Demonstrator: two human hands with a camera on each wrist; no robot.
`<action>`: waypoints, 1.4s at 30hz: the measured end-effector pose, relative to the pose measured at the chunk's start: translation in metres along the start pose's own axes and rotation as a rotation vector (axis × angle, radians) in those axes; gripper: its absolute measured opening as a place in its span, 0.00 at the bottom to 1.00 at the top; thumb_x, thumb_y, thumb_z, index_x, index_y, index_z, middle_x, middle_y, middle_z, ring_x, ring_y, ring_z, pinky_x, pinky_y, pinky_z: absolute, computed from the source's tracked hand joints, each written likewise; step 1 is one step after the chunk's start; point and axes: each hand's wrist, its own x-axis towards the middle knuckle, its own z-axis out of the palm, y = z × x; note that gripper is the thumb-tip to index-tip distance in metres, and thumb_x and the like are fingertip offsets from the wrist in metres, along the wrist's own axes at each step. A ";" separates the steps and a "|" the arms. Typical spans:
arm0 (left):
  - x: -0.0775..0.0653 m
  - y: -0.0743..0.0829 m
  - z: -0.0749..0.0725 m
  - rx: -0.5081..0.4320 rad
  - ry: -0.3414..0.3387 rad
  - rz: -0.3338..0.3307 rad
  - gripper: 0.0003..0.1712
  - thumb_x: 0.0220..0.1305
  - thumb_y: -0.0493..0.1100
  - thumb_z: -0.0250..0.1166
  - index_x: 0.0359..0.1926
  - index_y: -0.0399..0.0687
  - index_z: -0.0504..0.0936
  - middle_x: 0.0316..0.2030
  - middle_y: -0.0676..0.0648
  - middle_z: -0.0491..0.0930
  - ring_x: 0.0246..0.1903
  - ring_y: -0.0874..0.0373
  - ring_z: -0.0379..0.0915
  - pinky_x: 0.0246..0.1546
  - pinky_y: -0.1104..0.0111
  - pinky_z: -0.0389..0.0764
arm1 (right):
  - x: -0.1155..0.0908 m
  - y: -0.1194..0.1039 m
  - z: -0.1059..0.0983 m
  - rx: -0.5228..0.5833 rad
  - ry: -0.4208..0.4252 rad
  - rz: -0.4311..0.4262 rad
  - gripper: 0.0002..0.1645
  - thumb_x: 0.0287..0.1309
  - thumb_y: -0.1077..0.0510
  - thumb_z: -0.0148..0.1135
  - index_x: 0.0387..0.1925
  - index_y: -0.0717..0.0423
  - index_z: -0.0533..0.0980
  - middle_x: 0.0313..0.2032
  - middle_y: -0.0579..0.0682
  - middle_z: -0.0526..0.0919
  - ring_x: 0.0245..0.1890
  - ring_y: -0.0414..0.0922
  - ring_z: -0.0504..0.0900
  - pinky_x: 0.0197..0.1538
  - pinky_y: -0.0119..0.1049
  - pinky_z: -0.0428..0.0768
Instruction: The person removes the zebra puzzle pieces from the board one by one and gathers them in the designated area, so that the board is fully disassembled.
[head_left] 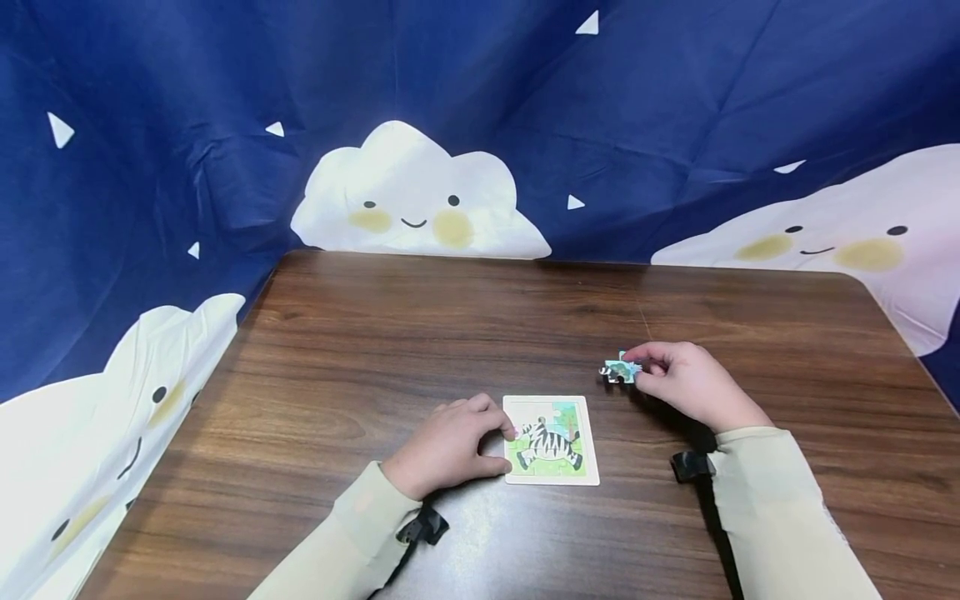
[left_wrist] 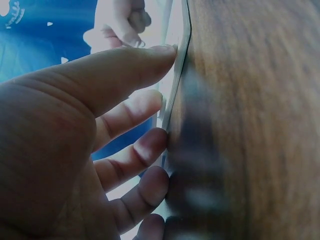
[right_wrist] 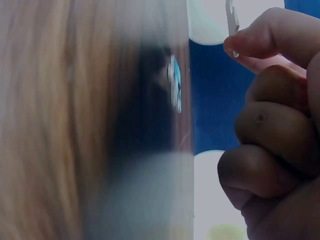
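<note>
A square zebra puzzle board [head_left: 593,450] with a white border lies flat on the table. Its upper left area looks pale, without picture. My left hand [head_left: 456,442] rests at the board's left side, thumb and fingers spread and touching its edge. Behind the board to the right, my right hand [head_left: 693,383] pinches a thin puzzle piece [right_wrist: 233,22] between thumb and index finger, its other fingers curled in. The pinched piece is clear of the tabletop and seen edge-on in the right wrist view. Another blue-topped puzzle piece [right_wrist: 176,85] lies on the table close by.
The brown wooden table [head_left: 360,333] stretches around the board on all sides. A dark blue curtain [head_left: 465,67] with smiling clouds hangs behind its far edge and along the left. Black straps [head_left: 423,527] sit at both wrists.
</note>
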 end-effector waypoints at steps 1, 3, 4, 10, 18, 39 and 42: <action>0.000 0.000 0.000 0.003 -0.002 -0.001 0.17 0.55 0.57 0.74 0.46 0.64 0.83 0.43 0.60 0.76 0.41 0.60 0.74 0.44 0.60 0.72 | 0.000 0.003 -0.001 -0.001 0.005 0.005 0.15 0.56 0.63 0.63 0.46 0.55 0.84 0.19 0.42 0.68 0.20 0.38 0.66 0.25 0.33 0.63; 0.000 0.000 0.000 0.007 -0.005 -0.003 0.17 0.56 0.58 0.74 0.46 0.64 0.83 0.43 0.61 0.76 0.41 0.61 0.74 0.44 0.60 0.72 | -0.001 0.008 -0.004 -0.001 0.014 0.011 0.15 0.56 0.62 0.63 0.46 0.55 0.84 0.19 0.41 0.68 0.20 0.37 0.66 0.25 0.33 0.63; 0.000 0.000 0.000 0.006 -0.006 -0.003 0.17 0.56 0.58 0.73 0.46 0.64 0.83 0.44 0.61 0.76 0.41 0.61 0.74 0.45 0.60 0.72 | -0.002 0.010 -0.005 -0.002 0.020 0.012 0.14 0.57 0.62 0.63 0.46 0.56 0.84 0.19 0.41 0.68 0.20 0.37 0.66 0.25 0.33 0.63; 0.000 0.000 0.001 -0.003 0.005 0.007 0.17 0.55 0.57 0.74 0.46 0.64 0.83 0.44 0.61 0.76 0.41 0.60 0.74 0.44 0.59 0.72 | -0.004 0.027 -0.013 -0.019 0.062 0.033 0.13 0.57 0.61 0.63 0.45 0.55 0.84 0.18 0.42 0.67 0.20 0.37 0.65 0.26 0.34 0.63; 0.000 -0.001 0.002 -0.013 0.007 0.009 0.17 0.55 0.56 0.74 0.45 0.63 0.83 0.44 0.61 0.76 0.41 0.60 0.74 0.45 0.59 0.72 | -0.009 0.046 -0.024 -0.048 0.073 0.066 0.14 0.61 0.61 0.62 0.48 0.58 0.82 0.21 0.44 0.71 0.23 0.39 0.68 0.27 0.35 0.65; -0.001 0.000 0.002 -0.015 0.028 0.008 0.18 0.55 0.57 0.75 0.46 0.63 0.84 0.47 0.61 0.75 0.44 0.61 0.74 0.47 0.59 0.73 | -0.017 0.079 -0.036 -0.117 0.124 0.093 0.14 0.61 0.59 0.63 0.47 0.61 0.82 0.25 0.45 0.76 0.26 0.40 0.70 0.29 0.35 0.67; -0.001 0.000 0.002 -0.020 0.031 0.008 0.17 0.55 0.56 0.75 0.46 0.63 0.84 0.48 0.61 0.75 0.44 0.61 0.74 0.47 0.59 0.73 | -0.017 0.082 -0.037 -0.125 0.124 0.102 0.14 0.61 0.59 0.64 0.47 0.61 0.82 0.25 0.45 0.77 0.27 0.41 0.70 0.30 0.35 0.67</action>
